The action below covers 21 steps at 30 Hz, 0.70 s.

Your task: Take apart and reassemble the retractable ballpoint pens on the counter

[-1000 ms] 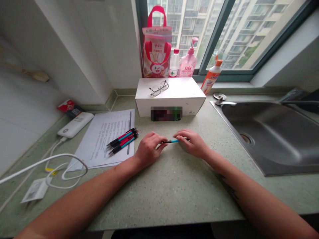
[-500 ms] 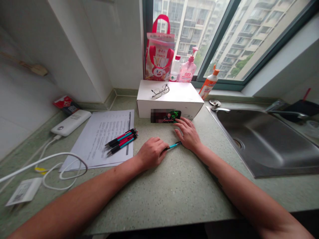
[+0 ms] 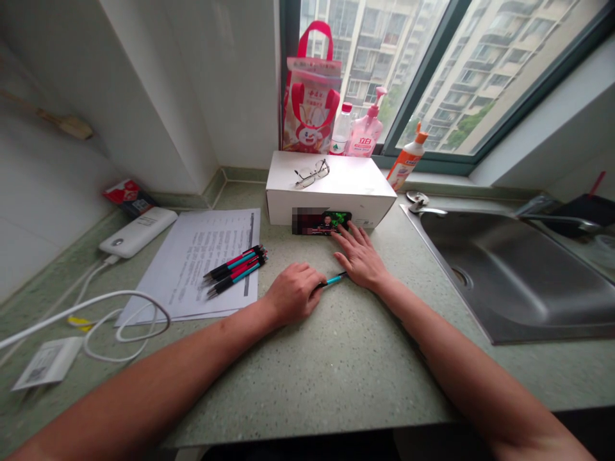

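Observation:
My left hand [image 3: 295, 291] rests on the counter, fingers closed around the near end of a blue and black pen [image 3: 335, 280]. The pen's far end points right, reaching the side of my right hand [image 3: 359, 257]. That hand is open, its fingers spread toward a phone [image 3: 331, 222] that leans sideways against a white box [image 3: 331, 186]. The fingertips are at the screen's lower right; whether they touch it I cannot tell. Left of my left hand, several red, blue and black pens [image 3: 235, 270] lie together on printed sheets [image 3: 192, 256].
Eyeglasses [image 3: 312, 173] lie on the box. Behind stand a pink gift bag [image 3: 311, 105], a small bottle [image 3: 340, 131], a pink pump bottle [image 3: 364, 131] and an orange-white bottle [image 3: 406, 163]. A power bank [image 3: 138, 232] with a white cable [image 3: 144, 294] is left; a steel sink [image 3: 519, 275] is right.
The view has shifted slightly. My right hand's fingers have moved a little and look more spread beside the phone. My left hand keeps its hold on the pen.

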{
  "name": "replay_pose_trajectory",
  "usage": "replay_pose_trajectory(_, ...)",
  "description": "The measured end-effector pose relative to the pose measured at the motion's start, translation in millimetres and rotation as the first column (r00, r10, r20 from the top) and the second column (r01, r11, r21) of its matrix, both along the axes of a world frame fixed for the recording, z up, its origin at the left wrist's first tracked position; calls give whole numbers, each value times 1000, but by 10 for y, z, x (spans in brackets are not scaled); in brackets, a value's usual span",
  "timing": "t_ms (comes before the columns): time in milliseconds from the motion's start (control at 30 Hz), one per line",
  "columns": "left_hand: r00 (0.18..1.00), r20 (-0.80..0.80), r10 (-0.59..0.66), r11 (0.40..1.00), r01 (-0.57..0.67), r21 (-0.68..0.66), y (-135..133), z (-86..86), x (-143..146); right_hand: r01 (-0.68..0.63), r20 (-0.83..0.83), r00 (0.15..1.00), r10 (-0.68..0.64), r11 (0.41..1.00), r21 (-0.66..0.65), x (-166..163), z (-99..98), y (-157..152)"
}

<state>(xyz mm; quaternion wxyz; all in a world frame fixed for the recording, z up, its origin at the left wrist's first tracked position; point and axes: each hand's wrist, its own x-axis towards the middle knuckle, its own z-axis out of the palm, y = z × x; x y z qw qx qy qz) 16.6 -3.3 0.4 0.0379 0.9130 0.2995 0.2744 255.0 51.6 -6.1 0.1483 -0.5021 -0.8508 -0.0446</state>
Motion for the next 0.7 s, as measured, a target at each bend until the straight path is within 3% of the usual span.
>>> replay_pose_trajectory(700, 1000, -11, 7, 1000, -7, 6, -9, 28, 7, -14, 1, 1000, 14, 1000, 7, -1, 1, -14)
